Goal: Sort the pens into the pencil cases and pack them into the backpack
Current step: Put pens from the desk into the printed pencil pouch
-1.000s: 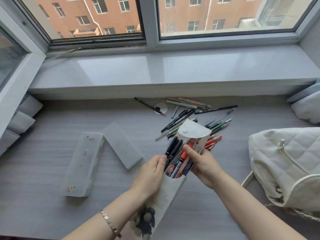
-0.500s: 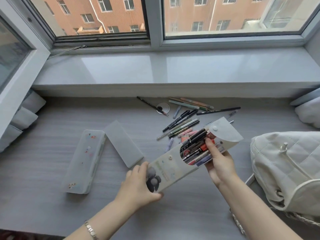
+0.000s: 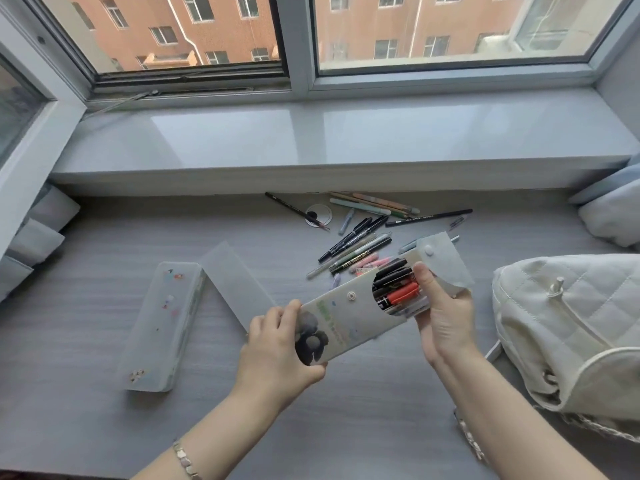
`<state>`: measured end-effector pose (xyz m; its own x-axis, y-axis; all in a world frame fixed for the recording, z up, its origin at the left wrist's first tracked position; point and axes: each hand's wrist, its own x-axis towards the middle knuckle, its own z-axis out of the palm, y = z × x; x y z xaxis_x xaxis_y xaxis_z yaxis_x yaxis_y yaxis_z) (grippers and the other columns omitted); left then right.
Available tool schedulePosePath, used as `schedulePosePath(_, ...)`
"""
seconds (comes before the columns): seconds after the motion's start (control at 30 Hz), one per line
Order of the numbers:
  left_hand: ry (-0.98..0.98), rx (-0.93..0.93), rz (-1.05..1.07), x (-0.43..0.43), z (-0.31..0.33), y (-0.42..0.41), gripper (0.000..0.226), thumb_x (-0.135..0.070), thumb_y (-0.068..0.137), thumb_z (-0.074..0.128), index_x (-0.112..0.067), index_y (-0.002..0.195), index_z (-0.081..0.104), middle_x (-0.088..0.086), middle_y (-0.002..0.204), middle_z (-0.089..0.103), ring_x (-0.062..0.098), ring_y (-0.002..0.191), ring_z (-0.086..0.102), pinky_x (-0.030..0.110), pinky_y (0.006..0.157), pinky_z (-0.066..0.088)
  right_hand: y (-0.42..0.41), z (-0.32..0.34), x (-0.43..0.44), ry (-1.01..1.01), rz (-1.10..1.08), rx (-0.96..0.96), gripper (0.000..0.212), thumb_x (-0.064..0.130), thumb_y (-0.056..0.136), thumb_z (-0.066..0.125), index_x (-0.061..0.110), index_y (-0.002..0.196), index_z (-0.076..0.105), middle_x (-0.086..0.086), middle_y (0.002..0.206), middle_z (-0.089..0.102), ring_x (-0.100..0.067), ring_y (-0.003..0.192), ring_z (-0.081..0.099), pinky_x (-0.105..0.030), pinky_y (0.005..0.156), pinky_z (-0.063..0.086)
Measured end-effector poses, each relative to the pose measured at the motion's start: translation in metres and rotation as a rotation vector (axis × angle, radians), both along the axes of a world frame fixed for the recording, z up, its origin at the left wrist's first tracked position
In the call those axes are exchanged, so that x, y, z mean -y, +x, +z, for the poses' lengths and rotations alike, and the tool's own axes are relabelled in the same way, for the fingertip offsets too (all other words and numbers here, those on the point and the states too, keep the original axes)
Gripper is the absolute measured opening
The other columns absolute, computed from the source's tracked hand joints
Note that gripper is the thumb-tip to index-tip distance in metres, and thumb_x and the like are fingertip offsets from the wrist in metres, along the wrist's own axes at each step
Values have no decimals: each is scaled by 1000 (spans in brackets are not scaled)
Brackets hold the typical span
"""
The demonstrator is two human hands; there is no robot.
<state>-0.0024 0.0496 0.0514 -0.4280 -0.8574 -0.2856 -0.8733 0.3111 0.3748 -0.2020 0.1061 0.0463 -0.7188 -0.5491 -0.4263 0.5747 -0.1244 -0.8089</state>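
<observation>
I hold a frosted pencil case with a dark flower print, lying slantwise above the grey surface. My left hand grips its lower end. My right hand grips the open upper end, thumb pressed on the black and red pens inside. Its snap flap stands open. Several loose pens and pencils lie scattered behind it. A second translucent pencil case lies at the left, lid open beside it. A white quilted backpack sits at the right.
A white window sill runs along the back below the window. Pale cushions lie at the far right and folded pale items at the far left. A small round white thing lies among the far pens.
The held case swung from upright to slanting toward the right. My left hand slid down to its lower end while my right hand stayed at the open mouth.
</observation>
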Motion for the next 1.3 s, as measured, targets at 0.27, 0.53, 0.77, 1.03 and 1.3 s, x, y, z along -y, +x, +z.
schedulePosePath(0.27, -87, 92, -33, -6, 15, -11, 82, -52, 66, 64, -34, 134, 22, -12, 125, 37, 16, 117, 34, 29, 85, 44, 12, -9, 9, 132, -137, -94, 60, 7, 63, 81, 2, 115, 52, -13, 110, 65, -25, 103, 63, -37, 82, 54)
schedulePosePath(0.53, 67, 36, 9, 0, 13, -8, 85, -50, 63, 70, -35, 133, 26, -11, 119, 43, 17, 112, 36, 27, 79, 41, 11, 3, -1, 272, 181, -323, 82, 14, 67, 81, 17, 134, 34, 3, 118, 52, -12, 104, 54, -29, 89, 47)
schedulePosePath(0.77, 46, 76, -43, 9, 14, -4, 83, -49, 63, 70, -34, 133, 27, -11, 122, 42, 18, 115, 36, 28, 81, 42, -10, 12, -8, 348, 475, -739, 44, 41, 90, 44, 20, 128, 54, 5, 124, 60, -10, 118, 52, -14, 92, 41)
schedulePosePath(1.03, -25, 106, -105, 12, 6, -1, 86, -43, 63, 70, -35, 136, 25, -11, 127, 40, 18, 119, 33, 33, 87, 45, 17, 6, -25, 396, 820, -868, 64, 54, 83, 53, 35, 140, 30, 26, 126, 38, 3, 117, 40, -10, 94, 32)
schedulePosePath(1.3, -270, 204, -352, 19, -10, 16, 102, -41, 12, 76, -29, 109, 47, -4, 89, 63, 25, 80, 65, 30, 44, 46, 2, -10, -27, 346, 1079, -982, 24, 33, 81, 66, 48, 95, 54, 13, 124, 41, 2, 117, 38, -11, 100, 30)
